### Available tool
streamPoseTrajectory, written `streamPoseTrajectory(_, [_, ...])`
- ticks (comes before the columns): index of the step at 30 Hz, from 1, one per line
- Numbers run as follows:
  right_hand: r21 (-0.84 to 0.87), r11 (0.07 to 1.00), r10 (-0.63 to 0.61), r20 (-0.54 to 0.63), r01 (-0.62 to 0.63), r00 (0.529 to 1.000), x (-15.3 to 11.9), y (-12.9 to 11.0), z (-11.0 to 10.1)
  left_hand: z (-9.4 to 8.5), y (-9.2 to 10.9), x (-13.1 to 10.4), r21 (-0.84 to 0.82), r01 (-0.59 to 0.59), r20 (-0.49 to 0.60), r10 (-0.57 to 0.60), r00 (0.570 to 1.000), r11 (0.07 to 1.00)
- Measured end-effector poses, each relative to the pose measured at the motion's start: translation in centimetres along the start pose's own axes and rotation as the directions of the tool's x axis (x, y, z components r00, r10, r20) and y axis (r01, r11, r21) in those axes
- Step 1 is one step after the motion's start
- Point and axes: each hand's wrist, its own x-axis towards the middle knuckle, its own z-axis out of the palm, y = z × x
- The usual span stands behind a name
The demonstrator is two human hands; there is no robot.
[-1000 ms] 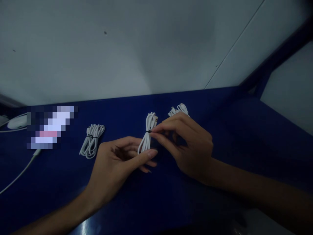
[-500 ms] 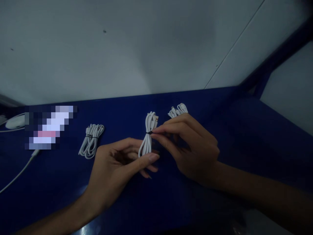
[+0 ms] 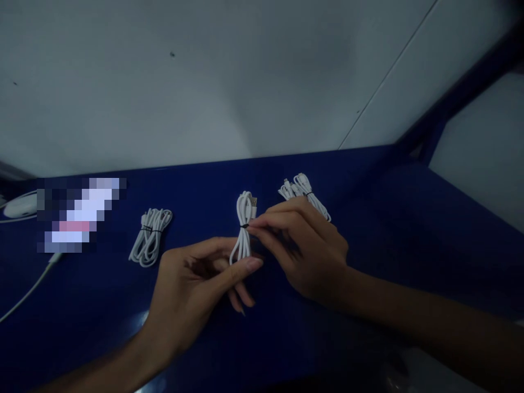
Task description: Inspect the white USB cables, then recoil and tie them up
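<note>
A coiled white USB cable [image 3: 244, 243] stands upright between my hands, with its metal plug showing at the top right of the coil. My left hand [image 3: 196, 289] pinches the lower loops between thumb and fingers. Round the middle of the coil runs a thin black tie [image 3: 244, 226]. My right hand [image 3: 303, 245] grips the end of this tie between thumb and index finger, from the right side. What lies behind my left thumb is hidden.
On the blue table [image 3: 204, 196], a tied pair of white cable coils [image 3: 150, 237] lies left of my hands. More white coils [image 3: 313, 199] lie behind my right hand. Farther left are a pixelated bright device [image 3: 84, 213], its white cord [image 3: 30, 297] and a white rounded object [image 3: 20, 206].
Both hands and the cable coil have shifted slightly left in view. The coil has turned a little, showing its metal plug more clearly. More of the coils behind my right hand shows.
</note>
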Motion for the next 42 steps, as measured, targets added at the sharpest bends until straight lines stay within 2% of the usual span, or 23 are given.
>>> streamPoseTrajectory(6, [0.029,1.0,-0.005,0.013,0.004,1.0,-0.6,0.4,0.3,0.1,0.1,-0.1,0.003,-0.003,-0.004,0.003,1.0,1.0])
streamPoseTrajectory(12, [0.047,0.998,0.044,-0.019,-0.043,0.999,-0.2,0.0,0.4,-0.1,0.4,0.2,-0.054,0.035,0.046,-0.032,0.998,0.998])
streamPoseTrajectory(15, [0.138,0.983,0.122,-0.017,-0.119,0.992,0.0,-0.1,0.5,-0.2,0.4,0.3,-0.083,0.041,0.07,-0.035,0.997,0.996])
streamPoseTrajectory(17, [0.209,0.951,0.236,-0.007,-0.229,0.972,0.0,0.0,0.5,-0.3,0.3,0.4,-0.098,0.039,0.08,-0.031,0.996,0.994])
streamPoseTrajectory(20, [0.332,0.836,0.442,0.064,-0.437,0.895,0.3,0.4,0.2,-0.5,0.2,0.5,-0.119,0.038,0.099,-0.026,0.995,0.992])
streamPoseTrajectory(22, [0.444,0.695,0.528,0.221,-0.566,0.82,0.7,0.8,0.0,-0.6,0.0,0.6,-0.126,0.047,0.115,-0.033,0.993,0.991])
streamPoseTrajectory(25, [0.554,0.426,0.528,0.49,-0.715,0.694,1.2,1.4,-0.1,-0.7,-0.2,0.8,-0.124,0.054,0.142,-0.036,0.989,0.991])
streamPoseTrajectory(27, [0.57,0.284,0.522,0.583,-0.771,0.623,1.5,1.8,-0.1,-0.7,-0.3,1.0,-0.144,0.057,0.164,-0.033,0.986,0.988])
streamPoseTrajectory(29, [0.563,0.194,0.513,0.64,-0.803,0.572,1.6,2.0,-0.1,-0.7,-0.4,1.1,-0.179,0.066,0.19,-0.032,0.981,0.982])
streamPoseTrajectory(32, [0.555,0.127,0.466,0.699,-0.822,0.543,1.6,2.3,-0.2,-0.7,-0.4,1.1,-0.213,0.077,0.216,-0.03,0.976,0.974])
streamPoseTrajectory(38, [0.582,0.083,0.443,0.705,-0.809,0.553,1.8,2.3,-0.2,-1.0,-0.5,0.7,-0.295,0.124,0.216,-0.06,0.974,0.947])
streamPoseTrajectory(42, [0.582,0.049,0.453,0.711,-0.812,0.538,1.9,2.1,0.0,-1.2,-0.6,0.5,-0.337,0.153,0.206,-0.086,0.975,0.929])
